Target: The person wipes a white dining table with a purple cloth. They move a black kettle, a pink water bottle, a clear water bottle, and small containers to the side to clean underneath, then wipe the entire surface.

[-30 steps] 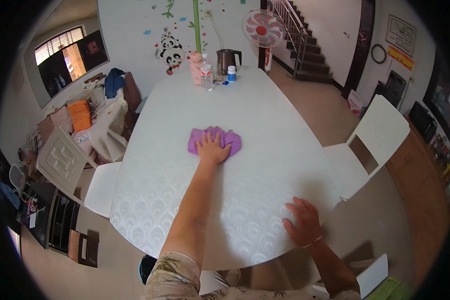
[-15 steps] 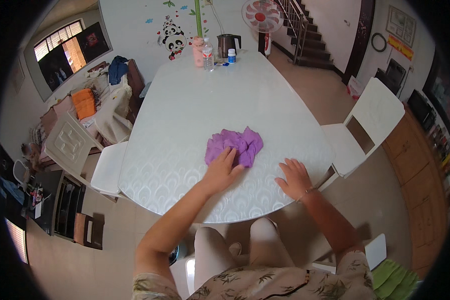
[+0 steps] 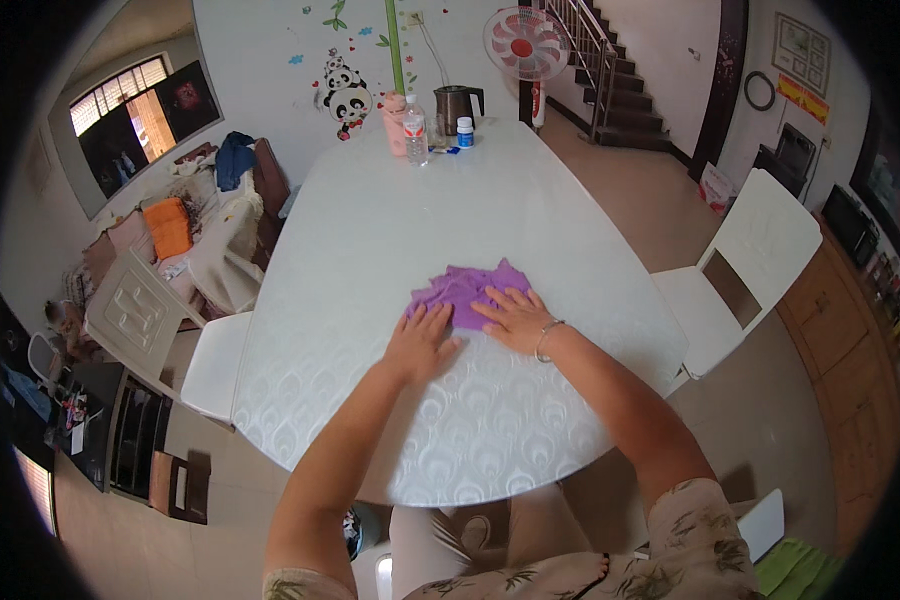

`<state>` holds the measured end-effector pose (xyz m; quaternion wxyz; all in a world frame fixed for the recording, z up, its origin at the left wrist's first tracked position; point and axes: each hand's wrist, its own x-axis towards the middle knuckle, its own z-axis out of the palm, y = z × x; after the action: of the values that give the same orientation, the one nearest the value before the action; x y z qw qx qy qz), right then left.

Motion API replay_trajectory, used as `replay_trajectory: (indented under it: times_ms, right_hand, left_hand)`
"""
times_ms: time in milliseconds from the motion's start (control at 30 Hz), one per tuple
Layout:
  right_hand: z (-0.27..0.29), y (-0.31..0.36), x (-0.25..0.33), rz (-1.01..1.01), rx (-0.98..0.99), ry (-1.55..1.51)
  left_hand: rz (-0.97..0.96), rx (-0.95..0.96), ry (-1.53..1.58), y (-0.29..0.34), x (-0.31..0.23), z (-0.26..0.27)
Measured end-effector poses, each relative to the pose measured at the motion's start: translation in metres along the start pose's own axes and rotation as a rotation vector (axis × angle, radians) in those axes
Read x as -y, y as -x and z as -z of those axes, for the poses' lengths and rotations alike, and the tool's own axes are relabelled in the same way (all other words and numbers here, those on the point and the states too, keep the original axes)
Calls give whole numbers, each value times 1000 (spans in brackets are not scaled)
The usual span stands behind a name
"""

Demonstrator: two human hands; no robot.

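A crumpled purple cloth (image 3: 465,290) lies on the near half of a white, pattern-topped table (image 3: 370,230). My left hand (image 3: 420,343) rests at the cloth's left near edge, fingers spread and fingertips on it. From the right, my right hand (image 3: 515,318) lies over the cloth's right part, its fingers stretched out flat. A bracelet circles the right wrist. Neither hand grips the cloth; both press on it from above.
At the table's far end stand a pink container (image 3: 394,128), a clear plastic bottle (image 3: 415,135), a blue-and-white small bottle (image 3: 465,132) and an electric kettle (image 3: 457,105). White chairs flank the table on the left (image 3: 215,350) and right (image 3: 705,310).
My right hand has moved left from the bare tabletop onto the cloth. My left hand has shifted slightly left and nearer. The cloth now lies flatter and wider.
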<state>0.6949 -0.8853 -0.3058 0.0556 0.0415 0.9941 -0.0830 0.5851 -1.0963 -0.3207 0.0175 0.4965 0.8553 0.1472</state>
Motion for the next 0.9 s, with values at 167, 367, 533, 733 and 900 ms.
replay_trajectory:
  times_ms: [167, 367, 533, 733, 900]
  right_hand:
    - [13, -71, -33, -142, -15, -29]
    - [22, -152, -77, -223, -22, -14]
    - [32, -195, -85, -260, -46, -55]
    - [25, -171, -71, -280, -35, -75]
    - [5, -80, -36, -70, -57, -60]
  left_hand:
    - [58, 45, -99, -101, 31, -6]
    - [134, 79, -77, -186, 61, -9]
    - [193, 85, -82, -222, 79, -9]
    - [155, 58, -123, -194, 58, -10]
    - [57, 66, -108, -91, 31, 3]
